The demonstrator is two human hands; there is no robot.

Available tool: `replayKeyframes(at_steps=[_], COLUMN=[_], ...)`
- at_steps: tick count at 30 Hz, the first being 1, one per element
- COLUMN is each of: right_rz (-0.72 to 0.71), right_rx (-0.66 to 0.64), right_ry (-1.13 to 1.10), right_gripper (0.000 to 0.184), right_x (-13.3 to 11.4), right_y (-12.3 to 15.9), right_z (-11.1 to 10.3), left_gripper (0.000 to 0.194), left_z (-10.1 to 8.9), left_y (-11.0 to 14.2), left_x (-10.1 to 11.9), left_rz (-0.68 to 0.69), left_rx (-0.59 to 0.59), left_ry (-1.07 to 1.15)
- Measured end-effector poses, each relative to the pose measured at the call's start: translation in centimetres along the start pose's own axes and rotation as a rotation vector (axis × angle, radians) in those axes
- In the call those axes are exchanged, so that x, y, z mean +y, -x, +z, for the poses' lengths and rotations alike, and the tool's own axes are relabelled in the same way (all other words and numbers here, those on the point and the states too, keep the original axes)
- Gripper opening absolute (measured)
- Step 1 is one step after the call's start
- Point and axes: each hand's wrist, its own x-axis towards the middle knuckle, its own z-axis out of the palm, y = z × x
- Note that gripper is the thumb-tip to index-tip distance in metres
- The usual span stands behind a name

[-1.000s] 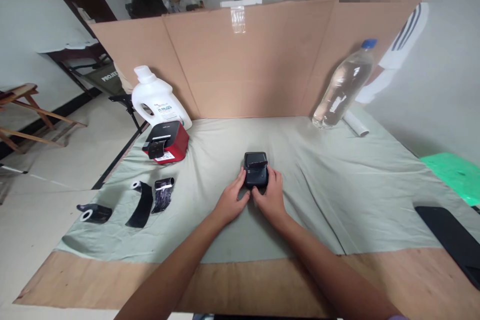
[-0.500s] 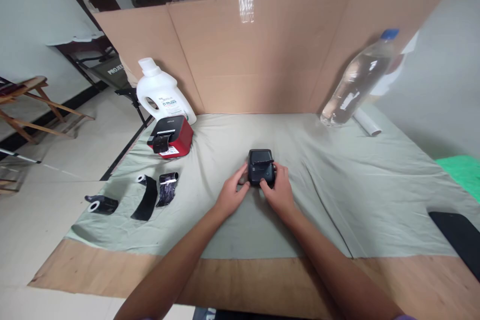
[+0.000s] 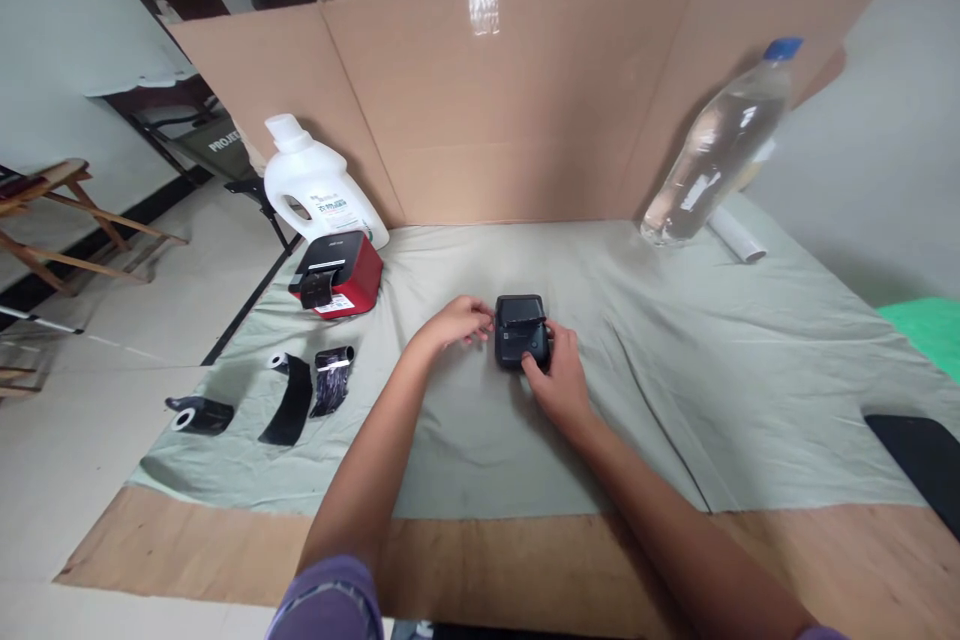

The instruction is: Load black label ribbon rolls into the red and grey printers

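A small black portable printer (image 3: 520, 332) rests on the green-grey cloth, with a dark flap across its upper half. My right hand (image 3: 559, 370) grips its right side, the thumb on the front near a round button. Just left of the printer is my left hand (image 3: 461, 322), its fingers loosely bent and apart and holding nothing. The fingertips are close to the printer's upper left edge; whether they touch it I cannot tell.
On the left stand a red and black printer (image 3: 341, 272) and a white jug (image 3: 319, 185). Three black rolls (image 3: 332, 382) lie nearer. A clear bottle (image 3: 716, 150) leans on the cardboard wall (image 3: 517, 100), beside a white tube (image 3: 738, 236). A dark flat object (image 3: 915, 460) lies right.
My left hand has let go of the printer's lower left side and moved up and away along its left edge. My right hand keeps its grip. The view has shifted slightly.
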Motion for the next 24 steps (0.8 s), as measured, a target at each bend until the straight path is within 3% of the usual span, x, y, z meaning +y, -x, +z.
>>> replayKeyframes(at_steps=[5,24], right_rz=[0.009,0.008], right_rx=[-0.001,-0.004], right_ry=[-0.003,0.063], right_gripper=[0.050,0.051], right_x=[-0.2,-0.1], right_y=[0.0,0.2], right_z=[-0.1,0.3], left_gripper=[0.008,0.013], left_z=[-0.6,-0.1], left_y=[-0.7,-1.4], left_x=[0.3,0.2], left_rz=[-0.049,-0.156], left_rx=[-0.114,-0.104], left_ry=[-0.027,0.073])
